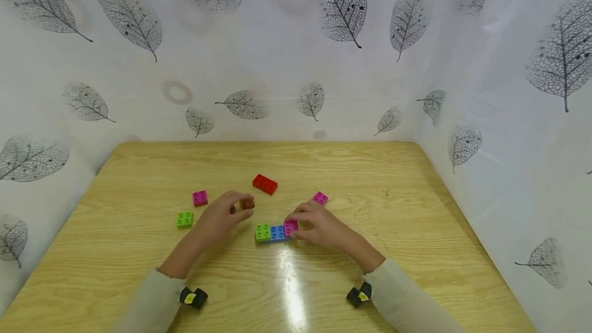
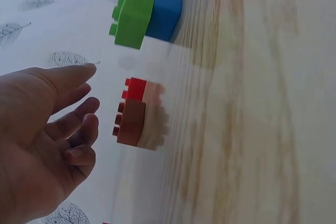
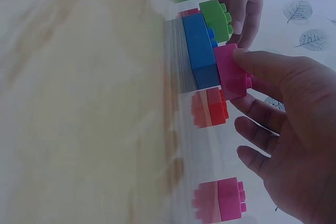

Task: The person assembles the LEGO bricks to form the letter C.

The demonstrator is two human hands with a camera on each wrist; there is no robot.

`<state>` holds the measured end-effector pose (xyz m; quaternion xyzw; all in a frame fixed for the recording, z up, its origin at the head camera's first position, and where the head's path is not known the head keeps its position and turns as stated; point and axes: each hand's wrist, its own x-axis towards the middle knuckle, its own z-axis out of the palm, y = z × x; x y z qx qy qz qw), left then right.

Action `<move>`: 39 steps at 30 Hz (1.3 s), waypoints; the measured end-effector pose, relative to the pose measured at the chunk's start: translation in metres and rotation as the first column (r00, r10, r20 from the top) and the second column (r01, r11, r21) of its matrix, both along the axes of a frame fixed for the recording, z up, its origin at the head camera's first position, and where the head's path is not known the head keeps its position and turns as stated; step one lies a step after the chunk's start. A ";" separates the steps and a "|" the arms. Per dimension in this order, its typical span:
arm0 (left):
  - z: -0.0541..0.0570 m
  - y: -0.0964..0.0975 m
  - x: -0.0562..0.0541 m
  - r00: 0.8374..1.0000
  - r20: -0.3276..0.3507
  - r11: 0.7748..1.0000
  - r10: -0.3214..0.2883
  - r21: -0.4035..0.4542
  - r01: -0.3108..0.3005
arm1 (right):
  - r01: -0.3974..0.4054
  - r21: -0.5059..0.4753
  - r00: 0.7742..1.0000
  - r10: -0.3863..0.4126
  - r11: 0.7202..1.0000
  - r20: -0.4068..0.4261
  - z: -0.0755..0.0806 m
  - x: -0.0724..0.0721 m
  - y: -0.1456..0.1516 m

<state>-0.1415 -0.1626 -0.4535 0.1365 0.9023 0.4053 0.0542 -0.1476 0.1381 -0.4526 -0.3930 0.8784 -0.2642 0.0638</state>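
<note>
My right hand [image 1: 321,226] pinches a pink toy building brick [image 3: 229,72] between thumb and fingers. That brick sits on one end of a longer blue brick [image 3: 200,51]. On the blue brick's other end is a light green brick [image 1: 262,233], and blue studs show between the two. My left hand [image 1: 218,221] is beside a small brown brick [image 2: 131,122], its fingers loosely bent and holding nothing. In the left wrist view a gap shows between those fingers and the brown brick.
Behind the hands a long red brick [image 1: 265,184] lies on the wooden table [image 1: 370,168]. Another pink brick [image 1: 320,198] is just beyond the right hand. To the left are a pink brick [image 1: 200,198] and a green brick [image 1: 185,219]. Leaf-patterned white curtain [image 1: 277,66] surrounds the table.
</note>
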 end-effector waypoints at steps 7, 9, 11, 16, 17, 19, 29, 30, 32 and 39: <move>-0.008 -0.009 -0.015 0.996 0.055 0.998 0.066 0.003 -0.066 | 0.000 -0.009 1.000 0.000 1.000 0.010 0.001 0.001 -0.001; -0.010 -0.011 -0.018 0.994 0.081 0.998 0.068 0.005 -0.068 | 0.001 -0.005 1.000 -0.001 1.000 0.016 0.001 0.001 -0.001; -0.012 -0.012 -0.020 0.993 0.099 0.998 0.068 0.005 -0.069 | 0.003 0.002 1.000 -0.003 1.000 0.020 0.001 0.001 -0.002; -0.018 -0.011 -0.025 0.994 0.095 0.999 0.047 -0.004 -0.046 | 0.008 0.008 1.000 -0.008 1.000 0.024 0.000 0.001 -0.001; -0.019 -0.011 -0.026 0.995 0.094 0.999 0.045 -0.002 -0.045 | 0.007 0.007 1.000 -0.007 1.000 0.021 0.000 0.001 -0.001; -0.021 -0.010 -0.028 0.995 0.091 0.999 0.041 -0.003 -0.041 | 0.005 0.009 1.000 -0.006 1.000 0.018 0.000 0.001 -0.001; -0.021 -0.008 -0.027 0.992 0.114 0.998 0.056 -0.032 -0.053 | 0.005 0.003 1.000 -0.005 1.000 0.017 0.001 0.001 0.000; -0.021 -0.007 -0.027 0.992 0.116 0.998 0.058 -0.034 -0.055 | 0.005 0.003 1.000 -0.005 1.000 0.016 0.001 0.001 0.000; -0.020 -0.007 -0.027 0.992 0.114 0.998 0.055 -0.038 -0.051 | 0.006 0.007 1.000 -0.006 1.000 0.015 0.001 0.002 0.000; -0.018 -0.005 -0.027 0.992 0.112 0.997 0.056 -0.052 -0.050 | 0.005 0.006 1.000 -0.005 1.000 0.014 0.002 0.002 0.000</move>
